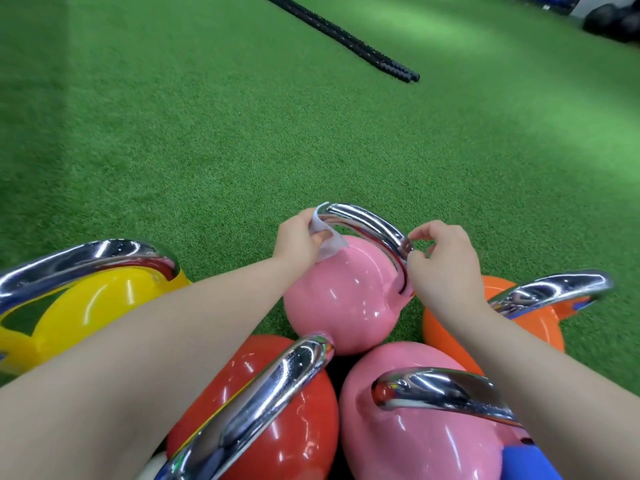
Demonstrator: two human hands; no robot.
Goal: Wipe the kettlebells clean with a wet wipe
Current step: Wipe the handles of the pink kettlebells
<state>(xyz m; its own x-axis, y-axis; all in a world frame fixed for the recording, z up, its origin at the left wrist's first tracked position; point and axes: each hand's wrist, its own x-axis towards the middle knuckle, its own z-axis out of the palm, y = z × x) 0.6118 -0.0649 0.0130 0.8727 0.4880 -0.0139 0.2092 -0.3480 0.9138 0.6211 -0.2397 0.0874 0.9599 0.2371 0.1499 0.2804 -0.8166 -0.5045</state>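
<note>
A pink kettlebell with a chrome handle stands on the green turf at centre. My left hand grips a white wet wipe against the left end of that handle. My right hand pinches the handle's right end with curled fingers. Around it stand a yellow kettlebell at left, a red one in front, a second pink one at front right, and an orange one at right.
Green turf stretches ahead. A black battle rope lies at the top centre. Dark balls sit in the far right corner. A blue object shows at the bottom right edge.
</note>
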